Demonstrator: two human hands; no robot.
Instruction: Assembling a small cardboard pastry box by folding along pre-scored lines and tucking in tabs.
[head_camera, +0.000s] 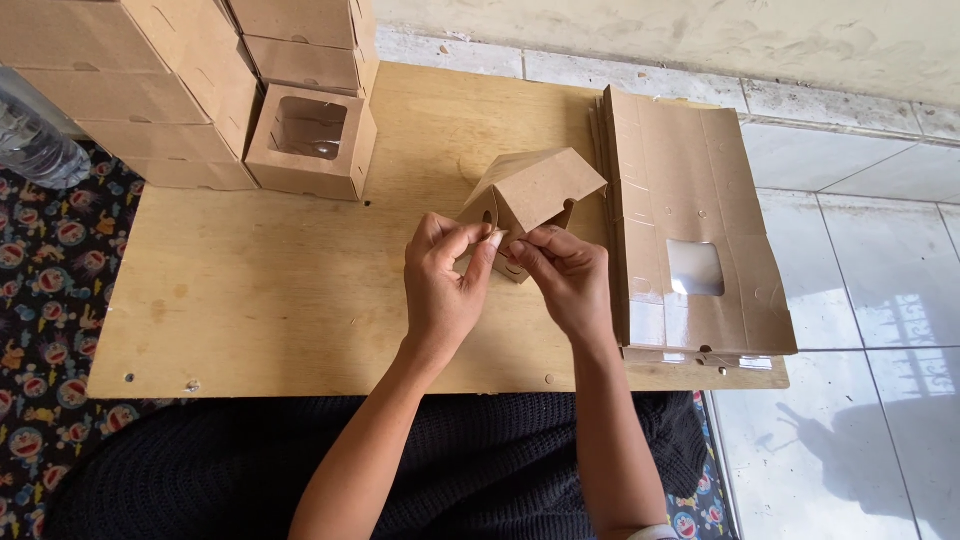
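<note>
Across my dark lap the plywood board (280, 300) is lying by white floor tiles (860, 420) while my left hand (445, 285) and right hand (570, 280) are together pinching a half-folded kraft box (535, 190) at its middle.

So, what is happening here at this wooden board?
A person folds a small brown cardboard box over a wooden board. The left hand and the right hand both pinch its lower flaps. A stack of flat box blanks lies on the right side; finished window boxes are stacked at the far left.
</note>
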